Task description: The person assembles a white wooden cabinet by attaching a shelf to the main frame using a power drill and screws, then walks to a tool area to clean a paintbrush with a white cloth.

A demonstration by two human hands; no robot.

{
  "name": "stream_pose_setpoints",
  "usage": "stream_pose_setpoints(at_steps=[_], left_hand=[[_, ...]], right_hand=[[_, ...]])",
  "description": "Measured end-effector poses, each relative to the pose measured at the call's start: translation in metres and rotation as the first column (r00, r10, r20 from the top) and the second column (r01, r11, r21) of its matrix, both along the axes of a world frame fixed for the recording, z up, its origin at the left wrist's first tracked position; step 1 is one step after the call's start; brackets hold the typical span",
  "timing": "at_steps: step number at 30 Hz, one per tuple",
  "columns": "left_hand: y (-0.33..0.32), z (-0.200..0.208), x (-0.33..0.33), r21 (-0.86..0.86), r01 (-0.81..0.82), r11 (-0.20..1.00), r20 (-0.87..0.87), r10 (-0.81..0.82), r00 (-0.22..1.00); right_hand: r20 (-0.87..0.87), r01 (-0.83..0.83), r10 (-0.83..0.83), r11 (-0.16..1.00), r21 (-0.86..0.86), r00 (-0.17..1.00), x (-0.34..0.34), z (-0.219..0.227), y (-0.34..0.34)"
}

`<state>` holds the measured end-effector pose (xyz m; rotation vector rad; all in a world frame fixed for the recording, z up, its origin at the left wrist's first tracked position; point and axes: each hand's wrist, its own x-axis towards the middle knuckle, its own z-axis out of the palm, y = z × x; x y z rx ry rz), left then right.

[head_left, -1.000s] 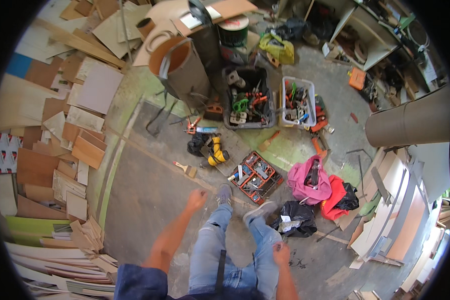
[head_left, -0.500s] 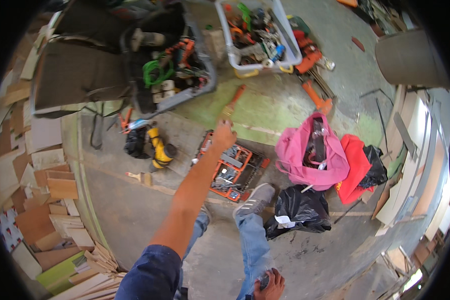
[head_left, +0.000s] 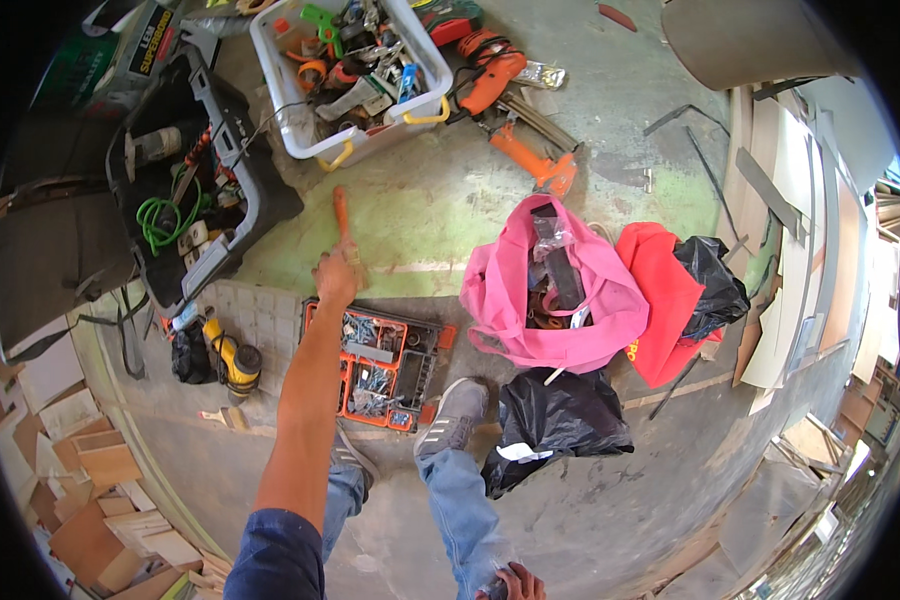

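My left hand [head_left: 336,279] reaches past an orange-trimmed organizer case [head_left: 407,372] of screws and small hardware. Its fingers are curled at the bristle end of a paintbrush [head_left: 341,212] with an orange handle, which lies on the green-stained floor. The palm side of that hand is hidden. At the lower edge, beside my right knee, my right hand [head_left: 522,582] is partly cut off, its fingers bent round a dark thing I cannot make out. A second paintbrush [head_left: 222,419] and a yellow and black power tool [head_left: 235,360] lie left of the case.
A clear plastic tub [head_left: 295,135] of tools and a black toolbox [head_left: 255,215] stand beyond. An orange drill [head_left: 492,72] lies right of the tub. Pink [head_left: 600,320], red [head_left: 660,300] and black [head_left: 570,420] bags sit at right. Wood offcuts [head_left: 100,530] pile up at left.
The view has shifted and turned, so most things sit farther left. My left hand stays at the paintbrush, now overlapping its bristle end, and the brush's angle has changed. My right hand remains by the knee.
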<state>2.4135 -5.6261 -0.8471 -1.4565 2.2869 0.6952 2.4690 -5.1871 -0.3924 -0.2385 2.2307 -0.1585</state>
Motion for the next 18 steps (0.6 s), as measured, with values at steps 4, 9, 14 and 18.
stream_pose_setpoints(at_steps=[4, 9, 14, 18], left_hand=[[0.031, 0.007, -0.023, -0.038, -0.258, 0.965, -0.114, 0.253, 0.961], [0.031, 0.011, 0.038, -0.063, -0.071, 0.995, -0.341, 0.045, 0.939], [0.152, 0.109, 0.034, 0.226, 0.098, 0.969, -0.576, 0.052, 0.816], [0.231, 0.211, 0.104, 0.741, 0.044, 0.670, -0.422, 0.414, 0.807]], right_hand=[[-0.034, -0.020, 0.021, 1.000, 0.024, 0.999, 0.005, -0.005, 0.005], [-0.049, -0.048, 0.047, 0.999, -0.012, 0.998, 0.011, -0.010, 0.003], [-0.049, -0.012, 0.014, 0.999, 0.041, 0.999, 0.018, -0.021, -0.001], [-0.072, -0.009, 0.010, 1.000, 0.021, 0.997, 0.047, -0.014, 0.005]])
